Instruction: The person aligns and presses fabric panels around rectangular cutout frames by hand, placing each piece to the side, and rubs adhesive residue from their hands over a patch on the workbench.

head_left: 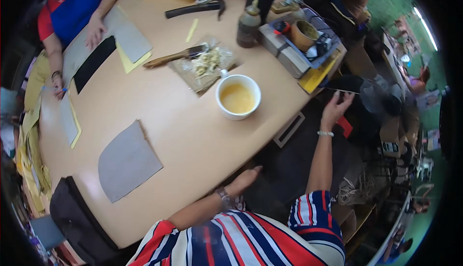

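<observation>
Just off the edge of a smooth tan table (193,131), the person's right hand (337,106), fingers parted, meets a thin, dark, pale-edged piece (345,87); its grip is unclear. A light, level pinch would probably suit. The left hand (245,179), half curled, hides its palm; its hold cannot be told. A flat grey panel (129,162) lies tabletop; beyond, a cluttered, green-toned room (405,6).
</observation>
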The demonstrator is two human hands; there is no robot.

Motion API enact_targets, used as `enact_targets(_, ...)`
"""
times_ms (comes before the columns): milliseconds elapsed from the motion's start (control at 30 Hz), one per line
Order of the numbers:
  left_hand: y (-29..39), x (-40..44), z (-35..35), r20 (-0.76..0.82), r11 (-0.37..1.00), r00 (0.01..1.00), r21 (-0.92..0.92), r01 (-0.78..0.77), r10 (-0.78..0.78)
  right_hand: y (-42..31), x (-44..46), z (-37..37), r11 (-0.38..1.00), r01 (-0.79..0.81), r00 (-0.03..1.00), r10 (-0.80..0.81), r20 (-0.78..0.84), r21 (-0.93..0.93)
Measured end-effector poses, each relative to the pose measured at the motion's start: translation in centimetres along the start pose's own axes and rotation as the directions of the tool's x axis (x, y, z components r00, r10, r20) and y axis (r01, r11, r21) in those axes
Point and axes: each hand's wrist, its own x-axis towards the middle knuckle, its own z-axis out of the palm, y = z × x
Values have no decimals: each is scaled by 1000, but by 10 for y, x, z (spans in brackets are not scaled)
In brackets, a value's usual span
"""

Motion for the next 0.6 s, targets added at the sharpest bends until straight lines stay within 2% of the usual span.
enact_targets(33, 55, -23, -6, 38, 967, 983, 186, 172, -182, -35, -3, -4, 998, 65, 998, -66, 8, 23)
enact_targets(67, 62, -35, -5, 132, 984, 980, 70, -162, 152, -67, -7, -7, 987, 104, 993, -109, 37, 122)
enact_targets(100, 69, -45, -8, 183, 878, 860, -58, -474, 476, -98, -13, -9, 966, 136, 987, -151, 56, 220)
enact_targets(200, 138, -93, -52, 33, 787, 786, -34, -616, 617, -184, -37, -20, 913, 287, 922, -345, 175, 291)
enact_targets(233, 153, -99, -75, -126, 717, 713, 254, -649, 690, -204, -45, -23, 907, 278, 898, -362, 249, 316)
enact_targets(267, 154, -90, -96, -248, 565, 517, 505, -653, 819, -219, -52, -24, 884, 290, 861, -408, 302, 366)
enact_targets(300, 165, -82, -122, -254, 450, 398, 705, -548, 882, -232, -59, -23, 858, 299, 818, -456, 351, 418)
enact_targets(333, 171, -70, -143, -225, 333, 292, 853, -402, 930, -246, -70, -22, 839, 162, 797, -421, 432, 519)
enact_targets(400, 174, -44, -177, -138, 185, 240, 965, -188, 961, -272, -89, -21, 748, -131, 714, -385, 585, 651)
enact_targets(500, 168, -13, -201, 31, 61, 381, 972, -226, 924, -294, -110, -14, 636, -423, 591, -346, 729, 645)
enact_targets(533, 171, -10, -207, 115, -54, 423, 987, -154, 899, -297, -115, -12, 631, -433, 580, -351, 735, 644)
enact_targets(600, 173, -6, -219, 143, -88, 478, 987, -137, 867, -301, -127, -7, 622, -460, 554, -356, 752, 633)
